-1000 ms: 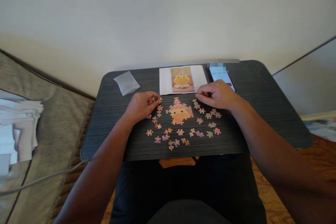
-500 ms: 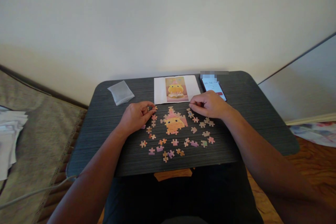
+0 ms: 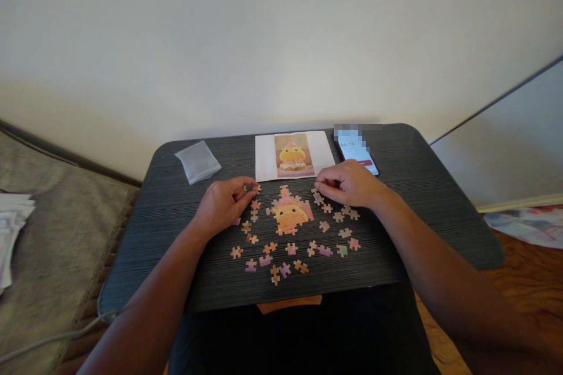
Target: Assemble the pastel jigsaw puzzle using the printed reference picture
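My left hand (image 3: 225, 204) is closed at the left of the loose pieces, thumb and fingertips pinching a small puzzle piece (image 3: 258, 188). Between the hands lies the partly joined jigsaw (image 3: 290, 214), showing a yellow character's face under a pink hat. My right hand (image 3: 349, 183) is closed, its fingertips beside a bluish puzzle piece (image 3: 318, 198) right of the jigsaw; whether they hold anything is hidden. Several loose pieces, such as a pink one (image 3: 291, 249) and a purple one (image 3: 325, 251), lie spread around the joined part.
Behind the jigsaw lies a paper sheet (image 3: 266, 158) with the printed picture. A phone (image 3: 358, 152) showing a timer stands at its right, a clear plastic bag (image 3: 197, 162) at its left. All rest on a dark table (image 3: 422, 199) against a wall; a cable (image 3: 65, 337) runs at left.
The view has shifted slightly, so the table and things on it sit a little lower. Both hands stay at nearly the same spots over the pieces.
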A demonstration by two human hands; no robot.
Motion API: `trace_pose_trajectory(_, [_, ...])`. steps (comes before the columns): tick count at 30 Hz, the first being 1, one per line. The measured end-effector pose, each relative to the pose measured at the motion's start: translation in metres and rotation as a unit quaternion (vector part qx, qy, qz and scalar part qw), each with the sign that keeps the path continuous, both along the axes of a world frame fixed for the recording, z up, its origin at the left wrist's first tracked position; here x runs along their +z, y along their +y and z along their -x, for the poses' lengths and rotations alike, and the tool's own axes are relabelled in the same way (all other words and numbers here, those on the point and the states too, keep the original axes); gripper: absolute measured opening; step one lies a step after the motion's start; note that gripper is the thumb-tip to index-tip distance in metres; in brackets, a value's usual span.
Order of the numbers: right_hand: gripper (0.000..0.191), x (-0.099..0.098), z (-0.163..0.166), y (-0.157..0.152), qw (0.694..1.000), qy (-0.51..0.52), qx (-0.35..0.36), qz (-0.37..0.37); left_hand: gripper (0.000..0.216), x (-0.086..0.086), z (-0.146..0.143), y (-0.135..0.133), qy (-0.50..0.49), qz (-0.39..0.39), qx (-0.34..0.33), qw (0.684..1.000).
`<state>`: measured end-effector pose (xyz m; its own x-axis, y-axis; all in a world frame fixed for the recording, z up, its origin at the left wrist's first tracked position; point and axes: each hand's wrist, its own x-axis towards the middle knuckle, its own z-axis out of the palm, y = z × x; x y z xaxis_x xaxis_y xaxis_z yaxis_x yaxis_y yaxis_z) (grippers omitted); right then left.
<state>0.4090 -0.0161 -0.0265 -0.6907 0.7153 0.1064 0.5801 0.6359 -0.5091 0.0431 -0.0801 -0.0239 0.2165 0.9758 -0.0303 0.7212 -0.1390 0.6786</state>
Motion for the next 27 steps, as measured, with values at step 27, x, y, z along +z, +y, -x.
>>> trace_pose_trajectory(27, [0.022, 0.016, 0.002, -0.007, 1.000, -0.004, 0.006, 0.000, 0.019, 0.005, -0.005, -0.002, -0.046, 0.002, 0.008, 0.999])
